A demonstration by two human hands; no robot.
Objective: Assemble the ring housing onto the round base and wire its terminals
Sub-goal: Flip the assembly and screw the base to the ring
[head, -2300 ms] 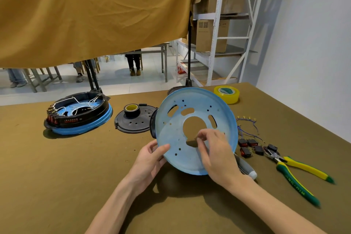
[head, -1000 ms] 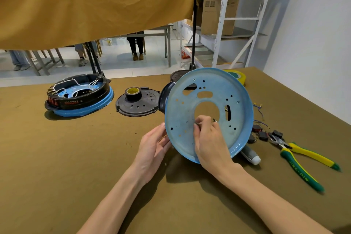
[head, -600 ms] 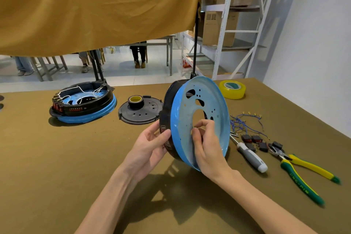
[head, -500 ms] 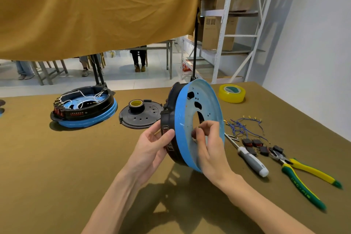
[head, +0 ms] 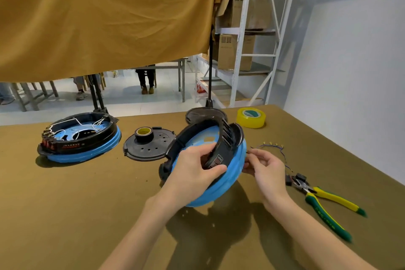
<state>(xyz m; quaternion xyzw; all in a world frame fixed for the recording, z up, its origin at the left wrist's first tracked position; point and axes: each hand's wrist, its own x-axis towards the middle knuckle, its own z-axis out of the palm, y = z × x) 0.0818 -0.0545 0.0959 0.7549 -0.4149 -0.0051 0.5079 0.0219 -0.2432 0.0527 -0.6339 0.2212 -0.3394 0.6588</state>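
- Left hand (head: 195, 173) grips the black ring housing (head: 221, 138) at its near wall, thumb on the outside, fingers curled over the rim to the inside.
- The housing sits on the blue round base (head: 232, 173), and the pair is held tilted above the olive surface (head: 76, 204), open side facing up and towards the camera.
- Right hand (head: 266, 167) is just right of the base, fingers curled and pinching something small and thin at the base's edge. Can't tell if it's a wire end or a screw.
- Loose blue wires (head: 274, 146) with small terminals lie right of the base, behind the right hand.
- Green and yellow pliers (head: 324, 206) are further right of the base, with little black connectors (head: 300, 176) at their nose.
- A flat black cover plate (head: 146, 147) with a tape roll (head: 143, 133) on it sits just left of the base.
- Further left is a finished unit (head: 79, 138), same blue base and black ring, white wires inside.
- A yellow tape roll (head: 251, 117) is behind the base, near the surface's far edge.
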